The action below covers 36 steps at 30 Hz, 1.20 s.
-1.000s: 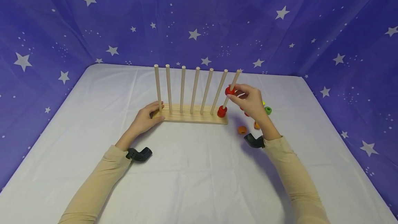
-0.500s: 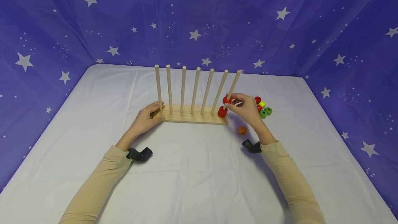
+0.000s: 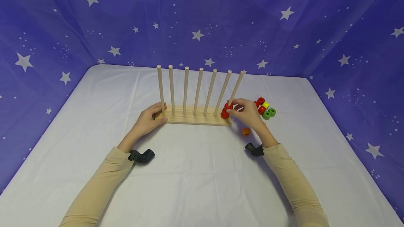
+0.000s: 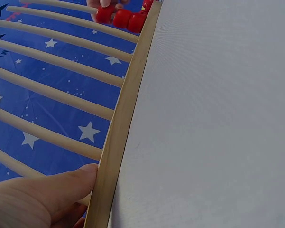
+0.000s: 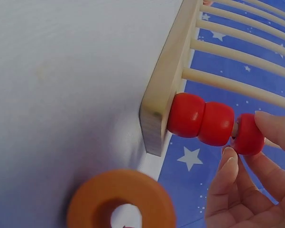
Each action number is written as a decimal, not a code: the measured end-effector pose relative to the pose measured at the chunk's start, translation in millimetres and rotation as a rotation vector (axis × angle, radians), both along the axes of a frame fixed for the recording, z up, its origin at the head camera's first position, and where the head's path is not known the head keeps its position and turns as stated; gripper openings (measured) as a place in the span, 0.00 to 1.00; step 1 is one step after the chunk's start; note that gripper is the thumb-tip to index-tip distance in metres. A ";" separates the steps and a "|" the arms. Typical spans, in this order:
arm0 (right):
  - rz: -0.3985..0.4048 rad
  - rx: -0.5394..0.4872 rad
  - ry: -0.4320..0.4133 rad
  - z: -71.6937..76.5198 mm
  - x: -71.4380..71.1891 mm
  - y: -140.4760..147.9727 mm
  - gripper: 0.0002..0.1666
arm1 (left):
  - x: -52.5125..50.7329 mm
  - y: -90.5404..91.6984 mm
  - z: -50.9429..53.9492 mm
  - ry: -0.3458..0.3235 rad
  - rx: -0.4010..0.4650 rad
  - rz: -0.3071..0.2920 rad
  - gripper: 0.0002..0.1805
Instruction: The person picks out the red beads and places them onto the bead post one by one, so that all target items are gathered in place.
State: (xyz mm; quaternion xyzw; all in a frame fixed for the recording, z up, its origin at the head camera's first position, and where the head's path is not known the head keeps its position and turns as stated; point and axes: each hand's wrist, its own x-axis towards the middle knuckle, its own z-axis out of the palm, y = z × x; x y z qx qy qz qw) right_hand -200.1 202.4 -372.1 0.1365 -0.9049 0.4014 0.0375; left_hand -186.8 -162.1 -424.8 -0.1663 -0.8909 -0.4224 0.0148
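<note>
A wooden rack with a flat base (image 3: 195, 118) and a row of upright pegs stands on the table. My left hand (image 3: 147, 120) grips the left end of the base, thumb in front; some of its fingers are hidden behind the end. At the rack's right end, my right hand (image 3: 247, 113) pinches a red bead (image 5: 250, 135) threaded on the last peg (image 3: 236, 87). Below it on that peg sit two more red beads, a lower one (image 5: 186, 115) against the base and an upper one (image 5: 216, 123). A small gap shows under the pinched bead.
An orange bead (image 3: 246, 131) lies on the white tablecloth (image 3: 189, 185) near the right hand. Farther right are several loose beads: red ones (image 3: 260, 100), a yellow one (image 3: 266, 105) and green ones (image 3: 272, 112). A blue starry curtain (image 3: 176, 20) surrounds the table.
My right hand has slid the red bead down the last peg, from near its upper half to just above the two lower beads. The left hand stays on the base.
</note>
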 end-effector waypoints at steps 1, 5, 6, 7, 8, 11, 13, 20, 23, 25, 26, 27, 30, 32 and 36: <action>0.001 0.006 0.000 -0.5 -0.4 0.2 0.14 | -0.1 0.1 0.3 0.000 0.002 0.000 0.26; -0.010 0.015 -0.030 -0.9 -0.8 -0.3 0.14 | -0.4 0.5 0.6 -0.024 0.006 0.002 0.27; -0.012 0.017 -0.034 -0.9 -0.9 -0.4 0.15 | -0.5 0.6 0.7 -0.032 0.007 0.003 0.27; -0.012 0.023 -0.037 -1.0 -0.7 -0.5 0.15 | -0.5 0.7 0.5 -0.038 0.007 0.003 0.27; -0.014 0.022 -0.042 -1.0 -0.5 -0.6 0.16 | -0.6 0.8 0.3 -0.047 0.006 0.006 0.27; -0.012 0.026 -0.043 -1.1 -0.3 -0.9 0.16 | -0.8 0.7 0.0 -0.054 0.007 0.010 0.27; -0.009 0.030 -0.041 -1.4 -0.2 -1.3 0.17 | -1.0 0.5 -0.1 -0.053 0.008 0.013 0.27; 0.000 0.046 -0.057 -1.6 1.6 1.7 0.20 | -0.8 0.4 0.1 -0.048 0.007 0.010 0.27; 0.006 0.061 -0.057 -0.6 2.9 6.7 0.23 | -0.6 0.5 0.5 -0.043 0.005 0.010 0.27; 0.001 0.069 -0.055 0.1 3.6 11.8 0.25 | -0.7 0.4 0.6 -0.037 0.004 0.009 0.27; -0.004 0.073 -0.050 0.5 3.9 14.7 0.25 | -0.7 0.5 0.5 -0.034 0.004 0.007 0.27; -0.007 0.070 -0.047 0.9 4.3 17.8 0.25 | -0.7 0.5 0.5 -0.031 0.005 0.007 0.27; -0.035 0.063 -0.061 0.7 4.6 28.7 0.25 | -0.7 0.5 0.1 -0.030 0.006 0.004 0.27; -0.054 0.067 -0.068 0.4 4.7 35.8 0.25 | -0.5 0.7 -0.2 -0.034 0.007 0.005 0.27; -0.099 0.098 -0.078 -0.5 4.4 47.8 0.24 | -0.6 0.8 0.2 -0.037 0.004 0.007 0.27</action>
